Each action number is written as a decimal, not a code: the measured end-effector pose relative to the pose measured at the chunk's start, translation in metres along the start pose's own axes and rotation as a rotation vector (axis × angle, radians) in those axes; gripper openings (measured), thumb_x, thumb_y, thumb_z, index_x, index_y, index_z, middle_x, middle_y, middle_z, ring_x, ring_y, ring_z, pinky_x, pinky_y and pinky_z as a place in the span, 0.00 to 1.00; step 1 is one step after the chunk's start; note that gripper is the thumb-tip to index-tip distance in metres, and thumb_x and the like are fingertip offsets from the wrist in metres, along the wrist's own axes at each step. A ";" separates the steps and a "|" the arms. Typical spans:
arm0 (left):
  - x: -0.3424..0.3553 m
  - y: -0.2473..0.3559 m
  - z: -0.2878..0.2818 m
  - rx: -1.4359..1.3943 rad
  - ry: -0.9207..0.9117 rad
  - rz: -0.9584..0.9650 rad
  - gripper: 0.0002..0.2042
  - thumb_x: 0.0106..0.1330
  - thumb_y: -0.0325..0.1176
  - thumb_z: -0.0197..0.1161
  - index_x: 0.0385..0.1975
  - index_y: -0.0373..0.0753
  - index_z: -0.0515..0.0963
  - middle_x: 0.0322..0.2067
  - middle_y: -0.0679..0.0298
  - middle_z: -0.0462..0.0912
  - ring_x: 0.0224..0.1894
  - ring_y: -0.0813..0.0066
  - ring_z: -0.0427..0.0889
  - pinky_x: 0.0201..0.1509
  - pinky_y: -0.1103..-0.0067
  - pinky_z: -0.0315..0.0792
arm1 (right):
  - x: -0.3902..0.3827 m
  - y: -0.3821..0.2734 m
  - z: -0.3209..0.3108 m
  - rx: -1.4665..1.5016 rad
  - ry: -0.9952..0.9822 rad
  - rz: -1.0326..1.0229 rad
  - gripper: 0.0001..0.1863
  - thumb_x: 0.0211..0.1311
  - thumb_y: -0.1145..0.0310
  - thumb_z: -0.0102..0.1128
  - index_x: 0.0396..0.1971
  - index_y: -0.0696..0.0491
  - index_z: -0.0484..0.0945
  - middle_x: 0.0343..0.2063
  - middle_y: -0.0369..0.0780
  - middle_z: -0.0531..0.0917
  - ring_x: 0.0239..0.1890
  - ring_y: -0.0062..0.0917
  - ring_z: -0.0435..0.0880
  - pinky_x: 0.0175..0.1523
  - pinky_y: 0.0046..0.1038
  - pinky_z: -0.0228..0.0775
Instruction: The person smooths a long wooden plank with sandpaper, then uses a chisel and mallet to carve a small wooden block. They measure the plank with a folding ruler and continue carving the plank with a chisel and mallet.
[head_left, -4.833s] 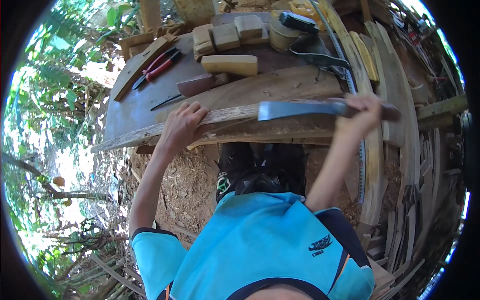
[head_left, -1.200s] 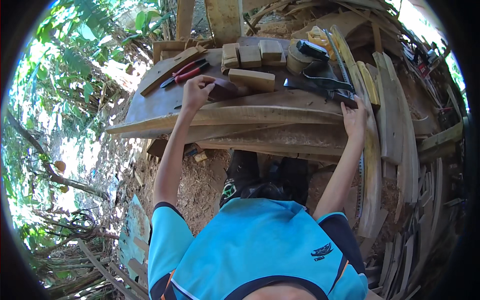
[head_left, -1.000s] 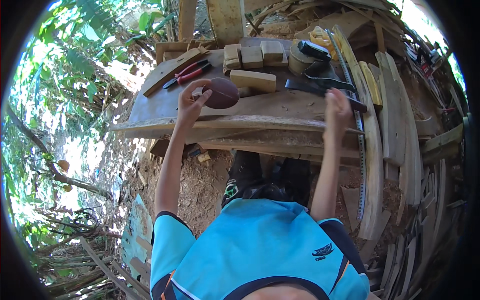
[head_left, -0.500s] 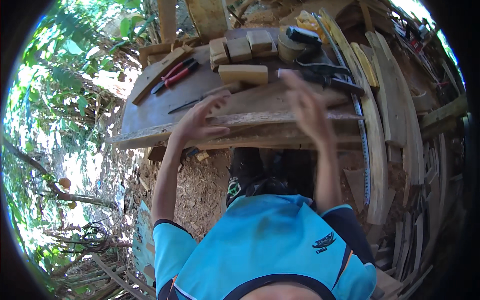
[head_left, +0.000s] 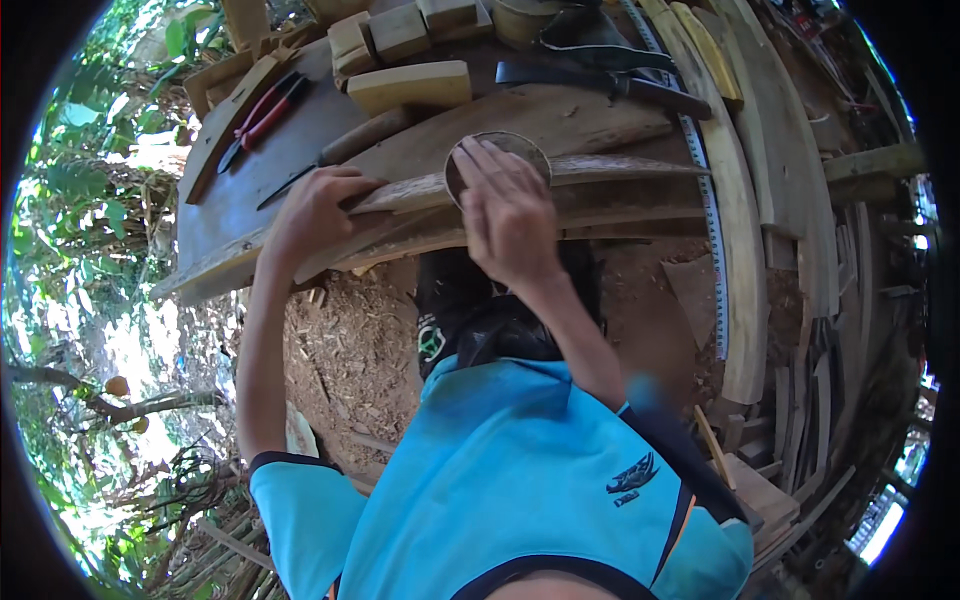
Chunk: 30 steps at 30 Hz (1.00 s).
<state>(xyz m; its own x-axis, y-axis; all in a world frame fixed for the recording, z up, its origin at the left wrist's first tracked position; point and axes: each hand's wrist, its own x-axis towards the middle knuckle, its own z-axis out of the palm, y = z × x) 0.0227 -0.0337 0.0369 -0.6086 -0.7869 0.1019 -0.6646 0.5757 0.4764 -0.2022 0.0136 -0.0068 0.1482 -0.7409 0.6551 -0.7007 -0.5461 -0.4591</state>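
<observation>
A long, narrow, slightly curved plank (head_left: 610,165) lies across the near side of the bench. My left hand (head_left: 318,212) is closed over its left part, fingers curled on the upper edge. On the plank's middle, my right hand (head_left: 510,220) presses a round, thin disc (head_left: 535,158) that looks like a sanding disc; its fingers lie close together over it. The disc's underside is hidden. Just beyond my left hand is a pointed tool with a wooden handle (head_left: 368,136). Farther left lie pliers (head_left: 264,118) with red and black handles.
Several wooden blocks (head_left: 410,87) sit at the bench's far side. A dark-bladed tool with a black handle (head_left: 665,97) lies beyond the plank at right. A measuring strip (head_left: 716,260) runs beside long boards (head_left: 745,290) on the right. Wood shavings (head_left: 350,345) cover the ground.
Both hands were raised and apart above the plank. My left hand has come down onto its left part; my right hand has moved left and now presses the disc on it.
</observation>
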 end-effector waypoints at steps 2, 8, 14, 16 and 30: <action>-0.008 0.001 -0.002 0.004 -0.011 -0.046 0.16 0.45 0.36 0.69 0.33 0.35 0.80 0.27 0.56 0.79 0.30 0.59 0.78 0.35 0.72 0.71 | -0.005 0.039 -0.030 -0.239 -0.024 0.088 0.18 0.62 0.68 0.40 0.47 0.57 0.73 0.47 0.46 0.75 0.53 0.37 0.70 0.60 0.35 0.59; -0.003 0.003 -0.002 0.044 -0.040 -0.058 0.17 0.44 0.35 0.70 0.33 0.34 0.80 0.28 0.56 0.80 0.30 0.60 0.79 0.35 0.73 0.72 | -0.008 0.066 -0.044 -0.332 0.092 0.149 0.16 0.55 0.70 0.48 0.44 0.58 0.73 0.42 0.49 0.76 0.50 0.40 0.70 0.57 0.39 0.56; -0.004 0.001 -0.003 -0.045 -0.048 -0.096 0.17 0.44 0.35 0.70 0.34 0.33 0.80 0.27 0.55 0.80 0.31 0.59 0.79 0.36 0.72 0.71 | -0.003 0.000 0.002 -0.132 -0.062 0.012 0.15 0.53 0.68 0.49 0.41 0.57 0.72 0.39 0.48 0.74 0.47 0.39 0.69 0.54 0.41 0.55; -0.009 0.003 -0.004 -0.016 -0.025 -0.106 0.17 0.44 0.34 0.70 0.34 0.33 0.80 0.28 0.55 0.80 0.31 0.58 0.79 0.37 0.72 0.71 | -0.010 0.067 -0.039 -0.292 -0.041 0.040 0.13 0.54 0.70 0.47 0.40 0.55 0.71 0.38 0.46 0.74 0.47 0.37 0.69 0.55 0.40 0.55; -0.006 0.015 -0.008 0.033 -0.071 -0.172 0.17 0.46 0.34 0.68 0.37 0.35 0.80 0.29 0.55 0.79 0.34 0.58 0.78 0.39 0.72 0.70 | -0.014 0.104 -0.064 -0.411 0.053 0.045 0.18 0.56 0.65 0.49 0.46 0.54 0.67 0.43 0.45 0.71 0.49 0.37 0.67 0.56 0.40 0.54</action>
<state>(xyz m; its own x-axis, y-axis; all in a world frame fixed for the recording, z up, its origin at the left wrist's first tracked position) 0.0199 -0.0217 0.0500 -0.5135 -0.8571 -0.0412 -0.7744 0.4422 0.4526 -0.3212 -0.0078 -0.0253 0.0821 -0.7333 0.6750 -0.9275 -0.3040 -0.2174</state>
